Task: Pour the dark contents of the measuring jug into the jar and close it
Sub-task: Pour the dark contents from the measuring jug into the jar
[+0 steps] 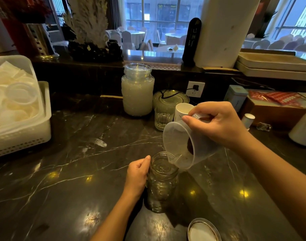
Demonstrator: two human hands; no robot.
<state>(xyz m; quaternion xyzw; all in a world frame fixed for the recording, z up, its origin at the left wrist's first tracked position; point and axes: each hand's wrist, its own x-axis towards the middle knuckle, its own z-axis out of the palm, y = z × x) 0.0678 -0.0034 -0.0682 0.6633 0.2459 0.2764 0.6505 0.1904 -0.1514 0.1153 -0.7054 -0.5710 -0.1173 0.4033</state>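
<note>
The right hand (216,126) is gripping the measuring jug (185,145) by its handle and tipping it steeply, so that the spout is hanging just over the far right of the rim of the jar (161,181). The left hand (138,173) is wrapping around the jar's left side, fingers closed on the glass, steadying it upright on the worktop (79,153). The dark contents (190,145) are sitting as a lump against the jug's inner wall, not yet at the spout; the jar seems to be empty, though the clear glass makes that hard to judge.

To do this step well, the jug probably needs tipping further and slowly, with the spout kept inside the line of the jar mouth, since a clinging mass is likely to slide out all at once and could drop past the rim. The left hand's hold is mattering here, as a knock from the jug could shift the jar on the slick surface.

The jug is a translucent, thin-walled plastic cone, light and slightly flexible by the look of it. The jar is clear, patterned glass with a threaded neck. Its lid (203,230), a round metal disc with a pale inner face, is lying on the worktop near the bottom edge, to the jar's right. The worktop is polished dark marble with pale veins, throwing back bright lamp reflections.
</note>
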